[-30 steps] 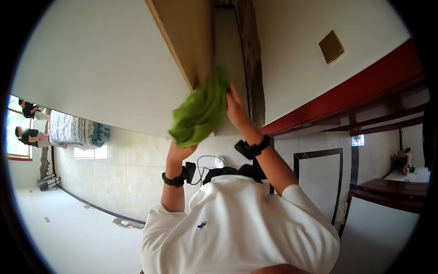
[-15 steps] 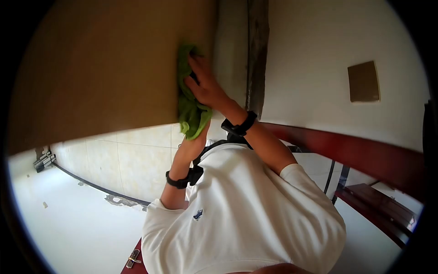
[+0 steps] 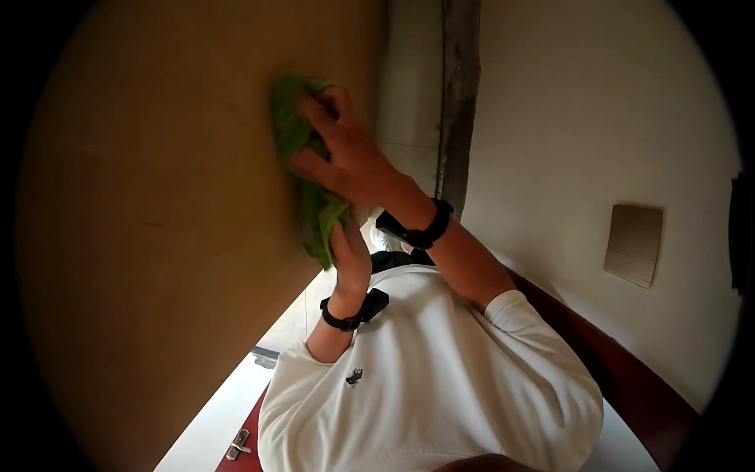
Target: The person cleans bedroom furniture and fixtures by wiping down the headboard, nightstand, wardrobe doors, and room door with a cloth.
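A crumpled green cloth (image 3: 292,126) lies against the broad brown wooden surface (image 3: 149,173) on the left. My right hand (image 3: 350,153) presses on the cloth's upper part, its fingers partly spread and bent over the fabric. Below it, my left hand (image 3: 353,256) is at the cloth's lower end, thumb side against it, some of its fingers hidden. Both wrists wear black bands.
A pale wall (image 3: 550,141) on the right carries a brown square plate (image 3: 634,245). Dark red trim (image 3: 629,370) runs at the lower right. A metal latch (image 3: 238,445) sits on a red panel at the lower left.
The brown surface now fills far more of the left side. Both hands came onto it with the green cloth; since half a second ago, the cloth and right hand moved slightly left.
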{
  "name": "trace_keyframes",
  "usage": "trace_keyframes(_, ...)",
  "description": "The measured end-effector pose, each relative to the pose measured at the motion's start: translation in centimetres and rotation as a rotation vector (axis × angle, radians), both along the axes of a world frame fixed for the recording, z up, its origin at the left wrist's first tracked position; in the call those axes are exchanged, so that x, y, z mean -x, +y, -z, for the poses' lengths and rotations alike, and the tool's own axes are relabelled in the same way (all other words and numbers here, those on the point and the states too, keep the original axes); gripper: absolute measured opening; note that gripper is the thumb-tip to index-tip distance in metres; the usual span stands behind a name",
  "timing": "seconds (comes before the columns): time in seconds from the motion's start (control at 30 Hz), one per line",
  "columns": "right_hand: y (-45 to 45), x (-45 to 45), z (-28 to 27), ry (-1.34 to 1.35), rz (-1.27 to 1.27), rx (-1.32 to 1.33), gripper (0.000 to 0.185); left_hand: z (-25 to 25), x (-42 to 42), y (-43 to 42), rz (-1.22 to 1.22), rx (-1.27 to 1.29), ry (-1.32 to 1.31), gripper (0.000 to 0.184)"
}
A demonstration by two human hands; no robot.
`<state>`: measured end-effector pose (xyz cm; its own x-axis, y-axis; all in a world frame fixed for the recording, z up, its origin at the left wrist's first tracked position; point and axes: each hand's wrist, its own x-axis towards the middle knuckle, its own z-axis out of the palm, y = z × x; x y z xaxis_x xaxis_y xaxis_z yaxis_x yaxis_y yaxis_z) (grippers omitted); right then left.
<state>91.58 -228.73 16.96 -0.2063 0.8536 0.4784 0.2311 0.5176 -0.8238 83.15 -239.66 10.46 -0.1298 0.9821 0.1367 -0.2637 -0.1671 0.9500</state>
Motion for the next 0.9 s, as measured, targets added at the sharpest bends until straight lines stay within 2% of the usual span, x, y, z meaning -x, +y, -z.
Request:
trace_keyframes(0.07,2.2,-0.1,1.9,-0.014,0.027,0.056,0.057,-0.7,-0.8,2.3,0.024,0.019,0.023,0.052)
trace_keyframes(0.13,4.9,-0.4,6.4,0.057,0.127,0.26,0.054,0.9,-1.3,4.1,0.07,0.19,-0.522,0.054)
trace_keyframes(0.17,6.0,-0.5,8.7,0.067,0.134,0.261,0.054,4.7,-0.4,5.5,0.13,0.277,-0.651,0.053)
trace_keyframes(0.2,6.7,-0.9,11.2,0.049,0.117,0.317,0.058,5.8,-0.6,5.9,0.135,0.279,-0.641,0.053)
trace_keyframes(0.23,7.0,-1.3,12.0,0.028,0.105,0.368,0.062,6.3,-1.4,6.5,0.016,0.377,-0.591,0.055)
trace_keyframes(0.27,7.2,-1.2,12.9,0.026,0.119,0.36,0.062,6.6,-1.9,7.2,-0.098,0.471,-0.547,0.058)
trace_keyframes(0.3,6.5,-1.1,13.2,-0.083,0.133,0.256,0.062,6.3,-2.0,7.8,-0.078,0.475,-0.554,0.058)
trace_keyframes(0.33,5.3,-1.3,11.9,-0.205,0.143,0.167,0.061,5.5,-1.8,7.9,-0.065,0.404,-0.531,0.06)
trace_keyframes(0.37,4.5,-1.8,10.6,-0.193,0.052,0.252,0.062,4.8,-2.0,7.5,-0.066,0.332,-0.51,0.062)
trace_keyframes(0.4,4.0,-2.1,5.6,-0.176,-0.051,0.329,0.064,3.0,-2.6,6.9,-0.076,0.338,-0.529,0.062)
trace_keyframes(0.47,4.0,-2.5,-0.3,-0.115,-0.133,0.084,0.066,-0.6,-2.6,6.7,-0.095,0.041,-0.385,0.063)
trace_keyframes(0.5,3.9,-2.3,-3.3,-0.113,-0.15,0.077,0.066,-0.9,-2.5,6.6,-0.11,0.032,-0.382,0.063)
trace_keyframes(0.53,3.7,-2.1,-6.0,-0.174,-0.094,-0.018,0.067,-1.1,-2.5,6.5,-0.169,-0.183,-0.24,0.061)
trace_keyframes(0.57,3.7,-1.9,-7.3,-0.233,-0.032,-0.113,0.067,-1.2,-2.4,6.6,-0.222,-0.391,-0.092,0.059)
trace_keyframes(0.6,4.1,-1.4,-6.9,-0.231,-0.038,-0.117,0.067,-0.6,-2.2,6.7,-0.227,-0.395,-0.089,0.059)
trace_keyframes(0.67,6.2,-0.8,-4.9,-0.13,0.108,-0.106,0.067,1.2,-2.1,7.3,-0.225,-0.376,0.258,0.054)
trace_keyframes(0.7,7.5,-1.1,-3.1,-0.132,0.106,-0.11,0.067,1.1,-2.1,7.8,-0.228,-0.38,0.256,0.054)
trace_keyframes(0.77,9.7,-1.6,1.7,-0.025,0.128,0.171,0.067,0.7,-1.7,8.5,-0.063,0.035,0.165,0.05)
trace_keyframes(0.8,10.2,-2.1,3.9,0.001,0.106,0.224,0.067,1.1,-2.2,9.1,-0.063,0.037,0.169,0.05)
trace_keyframes(0.83,10.5,-2.7,5.8,0.027,0.084,0.272,0.067,1.7,-3.0,10.0,-0.049,0.083,-0.047,0.05)
trace_keyframes(0.87,10.4,-3.5,7.2,-0.071,0.07,0.364,0.066,2.2,-3.5,10.6,-0.031,0.122,-0.264,0.05)
trace_keyframes(0.9,10.5,-4.1,8.7,-0.167,0.064,0.455,0.065,3.0,-3.4,10.8,-0.02,0.113,-0.259,0.05)
